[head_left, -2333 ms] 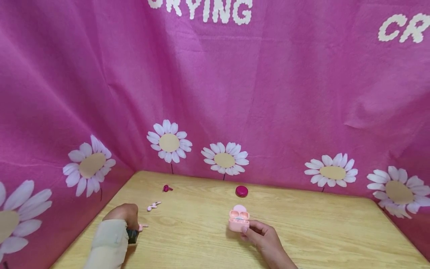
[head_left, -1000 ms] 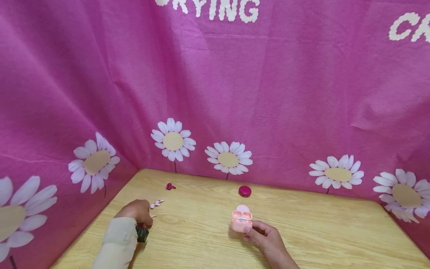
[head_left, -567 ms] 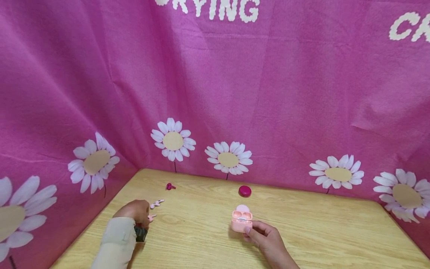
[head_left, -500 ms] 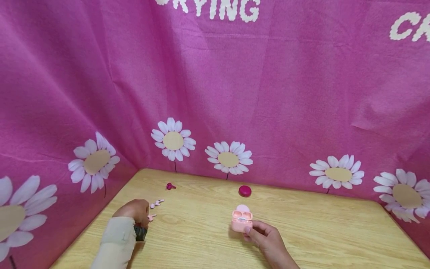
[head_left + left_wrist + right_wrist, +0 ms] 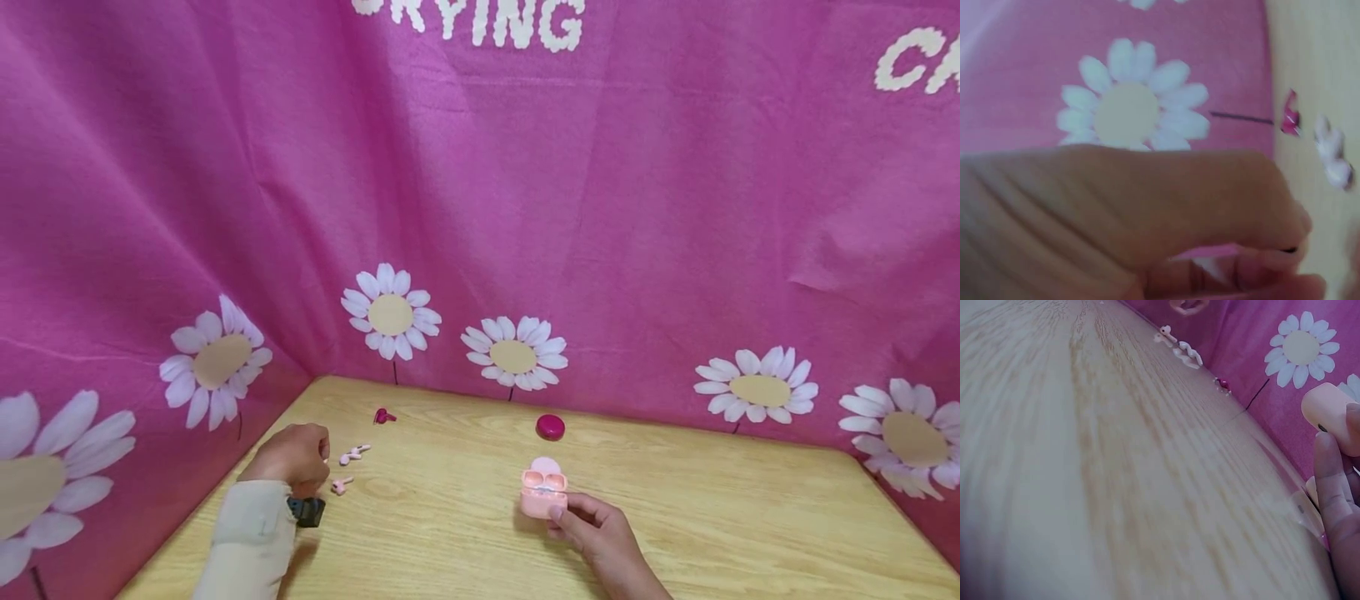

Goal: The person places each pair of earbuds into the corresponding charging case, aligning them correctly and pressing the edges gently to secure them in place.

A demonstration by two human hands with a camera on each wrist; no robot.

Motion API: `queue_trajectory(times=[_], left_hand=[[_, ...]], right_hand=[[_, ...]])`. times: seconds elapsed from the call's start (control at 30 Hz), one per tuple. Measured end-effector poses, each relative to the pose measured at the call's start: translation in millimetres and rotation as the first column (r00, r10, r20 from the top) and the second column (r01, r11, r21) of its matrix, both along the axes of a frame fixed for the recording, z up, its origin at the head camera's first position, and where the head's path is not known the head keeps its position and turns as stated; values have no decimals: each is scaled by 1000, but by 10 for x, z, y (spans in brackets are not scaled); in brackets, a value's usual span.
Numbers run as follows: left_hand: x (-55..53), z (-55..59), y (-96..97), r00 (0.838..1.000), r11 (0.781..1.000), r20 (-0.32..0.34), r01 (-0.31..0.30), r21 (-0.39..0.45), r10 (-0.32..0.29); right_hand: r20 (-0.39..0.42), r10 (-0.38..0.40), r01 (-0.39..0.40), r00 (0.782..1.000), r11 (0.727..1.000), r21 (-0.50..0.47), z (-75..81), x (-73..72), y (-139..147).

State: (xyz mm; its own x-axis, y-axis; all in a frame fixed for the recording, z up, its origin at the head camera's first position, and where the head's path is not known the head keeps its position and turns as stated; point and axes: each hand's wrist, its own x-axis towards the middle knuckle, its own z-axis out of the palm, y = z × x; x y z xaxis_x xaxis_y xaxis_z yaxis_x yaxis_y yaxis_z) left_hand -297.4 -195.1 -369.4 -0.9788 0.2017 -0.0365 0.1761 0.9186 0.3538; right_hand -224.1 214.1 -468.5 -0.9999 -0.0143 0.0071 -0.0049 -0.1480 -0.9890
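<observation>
My left hand (image 5: 292, 456) is raised over the table's left side, fingers curled and thumb meeting the forefinger. In the left wrist view a small pale-pink earbud (image 5: 1277, 257) with a dark slot shows pinched at the fingertips, mostly hidden. To the hand's right lie a pink earbud (image 5: 341, 485) and a pair of paler earbuds (image 5: 354, 454). My right hand (image 5: 600, 533) grips a pink earbud case (image 5: 543, 502) by its lower right corner, lid up. The right wrist view shows fingers and thumb around the case, its underside port visible.
Magenta earbuds (image 5: 385, 416) lie farther back on the left. A round magenta case (image 5: 551, 427) sits behind the pink one. The wooden table (image 5: 712, 517) ends at a magenta curtain (image 5: 637, 208) with daisies, at the back and sides.
My left hand has lifted slightly up and left from the pink earbud, which stays on the table, now fully uncovered. My right hand keeps holding the pink case in place.
</observation>
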Motion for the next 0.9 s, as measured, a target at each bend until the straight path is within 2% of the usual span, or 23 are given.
queue_trajectory(times=[0.13, 0.3, 0.53, 0.73, 0.9], left_hand=[[14, 93, 125, 996, 1000, -92, 23, 15, -22], [11, 160, 244, 987, 999, -160, 28, 47, -20], [-10, 103, 344, 972, 993, -231, 55, 109, -29], [-27, 85, 473, 949, 985, -307, 115, 127, -71], [-16, 87, 565, 940, 980, -330, 138, 146, -84]], right_hand=[[0, 3, -3, 1000, 1000, -5, 1, 16, 12], [-10, 11, -11, 1000, 1000, -23, 2, 16, 14], [8, 48, -48, 999, 999, -2, -3, 18, 38], [-4, 53, -53, 999, 999, -8, -5, 17, 38], [-17, 49, -50, 999, 999, -20, -8, 8, 30]])
